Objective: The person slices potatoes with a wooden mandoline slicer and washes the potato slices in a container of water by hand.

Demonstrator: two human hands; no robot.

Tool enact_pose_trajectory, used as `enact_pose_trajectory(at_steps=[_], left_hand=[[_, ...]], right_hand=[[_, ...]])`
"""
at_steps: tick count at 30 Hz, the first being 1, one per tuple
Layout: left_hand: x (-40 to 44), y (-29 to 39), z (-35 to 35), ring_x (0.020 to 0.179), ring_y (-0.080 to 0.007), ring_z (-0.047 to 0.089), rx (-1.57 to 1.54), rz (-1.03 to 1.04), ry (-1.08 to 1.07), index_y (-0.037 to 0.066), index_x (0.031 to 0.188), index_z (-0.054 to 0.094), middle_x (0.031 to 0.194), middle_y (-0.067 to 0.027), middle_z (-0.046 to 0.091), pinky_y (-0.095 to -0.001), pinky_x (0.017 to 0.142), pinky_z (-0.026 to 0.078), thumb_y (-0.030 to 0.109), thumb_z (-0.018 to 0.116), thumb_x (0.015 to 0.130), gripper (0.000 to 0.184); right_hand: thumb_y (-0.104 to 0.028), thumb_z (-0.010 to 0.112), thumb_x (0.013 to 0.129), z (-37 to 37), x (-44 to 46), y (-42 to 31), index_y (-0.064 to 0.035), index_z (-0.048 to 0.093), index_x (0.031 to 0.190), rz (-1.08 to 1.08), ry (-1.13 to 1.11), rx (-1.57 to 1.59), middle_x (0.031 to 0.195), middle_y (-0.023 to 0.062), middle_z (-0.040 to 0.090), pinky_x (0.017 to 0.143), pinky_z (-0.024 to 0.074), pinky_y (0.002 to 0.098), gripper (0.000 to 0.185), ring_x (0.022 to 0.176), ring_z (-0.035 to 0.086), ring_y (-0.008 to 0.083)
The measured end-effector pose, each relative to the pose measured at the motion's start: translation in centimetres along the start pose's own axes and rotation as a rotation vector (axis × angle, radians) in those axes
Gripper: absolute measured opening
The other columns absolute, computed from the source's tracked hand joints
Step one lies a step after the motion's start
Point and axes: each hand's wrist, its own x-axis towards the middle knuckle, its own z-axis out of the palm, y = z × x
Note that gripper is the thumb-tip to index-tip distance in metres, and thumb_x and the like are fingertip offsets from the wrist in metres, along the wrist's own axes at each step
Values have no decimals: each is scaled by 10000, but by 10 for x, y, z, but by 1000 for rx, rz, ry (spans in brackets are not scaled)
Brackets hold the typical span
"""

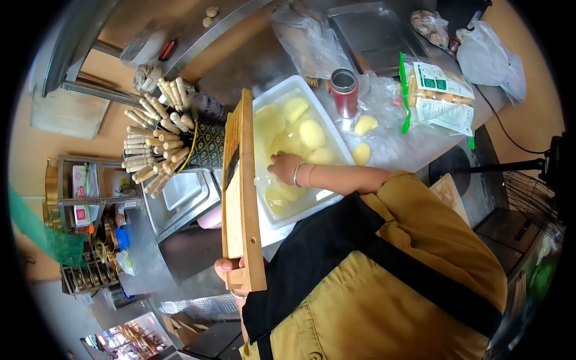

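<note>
My left hand [230, 267] is wrapped round the lower end of a long wooden mandoline slicer [245, 198], which stands on edge with its dark blade on the far face. My right hand [285, 168], with a bracelet at the wrist, dips into a white plastic tub [336, 135] of cloudy water. Its fingers look curled, but their tips and anything in them are hidden. Around it in the water lie several peeled potatoes [311, 134]. Two yellow potato pieces [365, 125] rest on the table outside the tub, near a red flask [344, 96].
A patterned container [207, 144] packed with wooden-handled skewers [157, 135] stands left of the slicer. Below it sit metal trays [183, 195]. A green-edged food packet [441, 96], plastic bags [489, 57] and a large metal tray [375, 30] lie at the upper right.
</note>
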Motion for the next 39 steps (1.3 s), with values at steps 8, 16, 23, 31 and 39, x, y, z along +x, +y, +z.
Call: enact_pose_trajectory(at_steps=[8,16,23,31,39], left_hand=[[-3,1,-3,719,-265,608,52,69,86,5,1290,373,896,-146,532,-355,568,510,146,586,674,667],[-4,-3,-2,677,-259,579,22,92,114,-5,1282,383,849,-139,516,-352,557,510,149,575,675,655],[-8,-3,-2,640,-253,553,24,102,140,-14,1275,392,808,-133,503,-349,547,510,151,565,676,645],[-8,-4,-4,598,-247,524,18,123,177,-24,1266,402,762,-125,487,-346,536,509,154,554,677,634],[-13,-4,-7,556,-241,495,11,153,229,-34,1258,412,715,-118,471,-343,524,509,157,543,678,625]], right_hand=[[-120,533,770,8,25,33,-13,607,990,184,175,959,878,183,635,756,505,398,256,772,610,362],[-68,550,745,-20,-14,30,-56,570,1137,94,81,5,1219,148,514,935,411,415,393,1182,445,320],[-218,572,797,-8,2,39,-92,618,1087,102,-27,130,1111,136,579,897,433,401,320,1069,531,310],[-173,574,777,-26,-10,23,-52,608,1097,71,242,374,1044,176,606,853,462,387,344,970,582,324],[-130,712,740,-6,-25,55,26,507,1192,300,486,1315,1066,119,612,802,484,306,520,944,596,206]])
